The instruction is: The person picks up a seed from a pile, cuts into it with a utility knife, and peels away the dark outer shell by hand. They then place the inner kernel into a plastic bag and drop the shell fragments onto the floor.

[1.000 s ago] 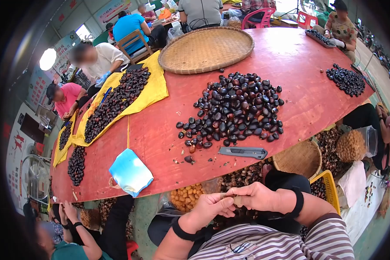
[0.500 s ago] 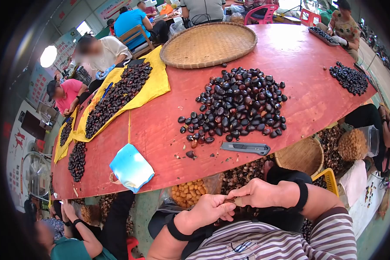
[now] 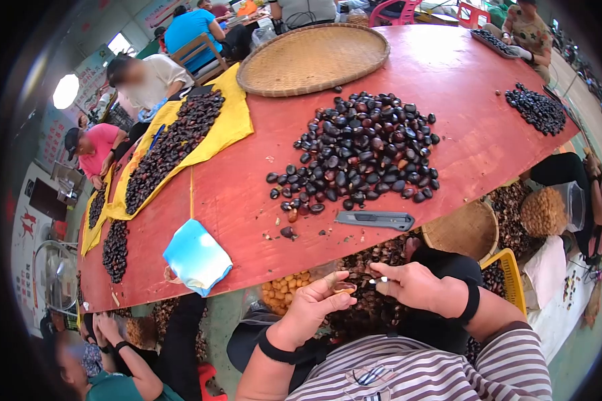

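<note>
My left hand (image 3: 318, 304) is at the lower middle, thumb and fingertips pinched round a small orange-brown nut piece (image 3: 345, 290). To its right my right hand (image 3: 415, 286) is closed, with a small whitish object (image 3: 379, 280) at its fingertips, too small to name. The two hands are apart, over dark shells (image 3: 361, 314) below the table edge. Peeled yellow-orange nuts (image 3: 284, 293) lie in a bag behind my left hand. On the red table (image 3: 261, 240) rest a heap of dark nuts (image 3: 364, 150) and a grey utility knife (image 3: 374, 220).
A large woven tray (image 3: 314, 60) sits at the table's back. Dark nuts (image 3: 177, 144) cover a yellow cloth (image 3: 231, 127) at left. A blue-white mask (image 3: 198, 257) lies near the edge. A round basket (image 3: 463, 230) and yellow crate (image 3: 510, 284) are at right. Several people sit around.
My hands, together before, have moved apart, showing the orange-brown piece in my left fingers and the whitish object in my right. The view has shifted slightly.
</note>
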Available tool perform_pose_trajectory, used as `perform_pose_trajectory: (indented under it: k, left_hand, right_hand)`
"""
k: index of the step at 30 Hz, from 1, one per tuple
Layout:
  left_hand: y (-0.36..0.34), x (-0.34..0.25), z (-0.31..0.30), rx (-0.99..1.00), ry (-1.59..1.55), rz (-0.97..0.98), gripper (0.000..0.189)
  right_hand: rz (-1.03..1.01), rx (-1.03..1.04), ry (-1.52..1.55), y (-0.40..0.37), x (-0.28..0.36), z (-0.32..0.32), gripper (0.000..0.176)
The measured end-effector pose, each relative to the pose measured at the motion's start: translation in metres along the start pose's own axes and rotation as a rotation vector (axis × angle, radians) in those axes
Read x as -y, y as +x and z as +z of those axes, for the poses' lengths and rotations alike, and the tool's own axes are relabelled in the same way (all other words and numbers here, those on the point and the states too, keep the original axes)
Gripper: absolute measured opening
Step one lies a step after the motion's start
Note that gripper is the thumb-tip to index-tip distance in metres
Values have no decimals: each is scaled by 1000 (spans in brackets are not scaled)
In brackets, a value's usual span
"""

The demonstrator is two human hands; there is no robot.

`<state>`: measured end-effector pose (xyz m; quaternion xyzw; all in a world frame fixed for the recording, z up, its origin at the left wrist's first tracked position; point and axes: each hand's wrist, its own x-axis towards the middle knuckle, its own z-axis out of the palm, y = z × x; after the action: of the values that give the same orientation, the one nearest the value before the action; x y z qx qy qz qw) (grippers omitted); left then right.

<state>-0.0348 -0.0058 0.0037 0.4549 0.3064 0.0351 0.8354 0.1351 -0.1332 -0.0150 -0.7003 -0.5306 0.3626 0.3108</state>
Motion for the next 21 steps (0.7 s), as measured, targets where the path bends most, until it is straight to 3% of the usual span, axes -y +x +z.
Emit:
perform_pose_trajectory:
  k: [4,10,19,21]
  left_hand:
    - [11,9,4,31,9,45,29]
    - [14,11,10,43,-82,75,27]
    - [6,1,20,-36,185,81,29]
    - [6,1,19,-41,241,105,29]
  right_hand:
    - [-41,-14,299,-3,14,-5,38]
    - [110,94,503,2,20,-6,35]
    - [-140,35,329,4,17,-7,31]
    - [-98,71,308,6,17,-8,30]
